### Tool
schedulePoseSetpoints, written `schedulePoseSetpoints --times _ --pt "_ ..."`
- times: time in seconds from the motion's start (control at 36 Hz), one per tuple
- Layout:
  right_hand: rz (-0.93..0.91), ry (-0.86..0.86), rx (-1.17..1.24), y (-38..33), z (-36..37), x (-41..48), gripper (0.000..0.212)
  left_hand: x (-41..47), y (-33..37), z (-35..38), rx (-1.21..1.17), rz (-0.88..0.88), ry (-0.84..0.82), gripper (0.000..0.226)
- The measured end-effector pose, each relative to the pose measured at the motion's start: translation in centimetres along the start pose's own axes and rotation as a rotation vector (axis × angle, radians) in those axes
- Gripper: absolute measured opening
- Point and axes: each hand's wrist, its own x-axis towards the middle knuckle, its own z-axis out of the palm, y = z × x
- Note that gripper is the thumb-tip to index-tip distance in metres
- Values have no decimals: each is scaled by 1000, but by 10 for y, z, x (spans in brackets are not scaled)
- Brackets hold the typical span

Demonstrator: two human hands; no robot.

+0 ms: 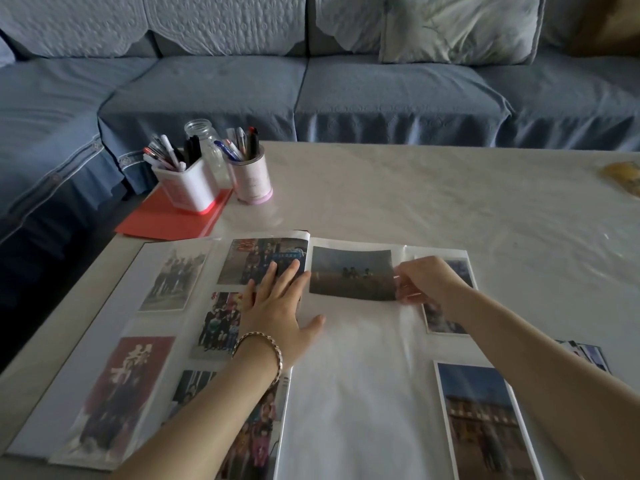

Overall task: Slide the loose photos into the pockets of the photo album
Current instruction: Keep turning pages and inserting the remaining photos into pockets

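Observation:
An open photo album (360, 382) lies on the table before me. Its left page holds several pocketed photos. At the top of the right page lies a dark landscape photo (351, 273); whether it sits inside a pocket I cannot tell. My right hand (427, 282) pinches that photo's right edge, together with clear pocket film. Flat across the spine rests my left hand (280, 303), fingers straight, pressing the pages down. Two more photos (485, 424) sit in pockets along the right page's outer side. A small stack of loose photos (588, 353) shows beyond my right forearm.
Two pen holders (188, 183) and a glass jar (204, 140) stand at the table's far left, partly on a red folder (166, 221). A yellowish object (623, 174) lies at the far right edge. A blue sofa (311, 91) runs behind the table.

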Motion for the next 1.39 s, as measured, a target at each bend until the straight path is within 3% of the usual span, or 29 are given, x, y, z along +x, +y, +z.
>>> schedulePoseSetpoints --times 0.08,0.36,0.47,0.78,1.0,1.14,1.25,1.39 --pt "37 48 76 2 -2 -1 12 -1 -1 0 -7 0 2 67" --pt "-191 217 -175 13 4 -7 16 -2 0 0 -18 -6 17 65" --pt "-262 235 -168 16 6 -13 2 -2 0 0 -22 -5 21 65" --pt "-416 352 -257 24 14 -19 10 -3 0 0 -17 -6 30 65" --pt "-375 352 -168 27 14 -18 9 -4 1 0 -31 -10 24 65" --pt "-281 306 -145 26 10 -12 24 -4 1 0 -25 -9 25 64" --pt "-364 335 -217 28 3 -28 35 -4 2 -1 21 -16 10 60" --pt "-465 331 -423 54 -28 -70 25 -5 12 -4 150 -8 -43 47"
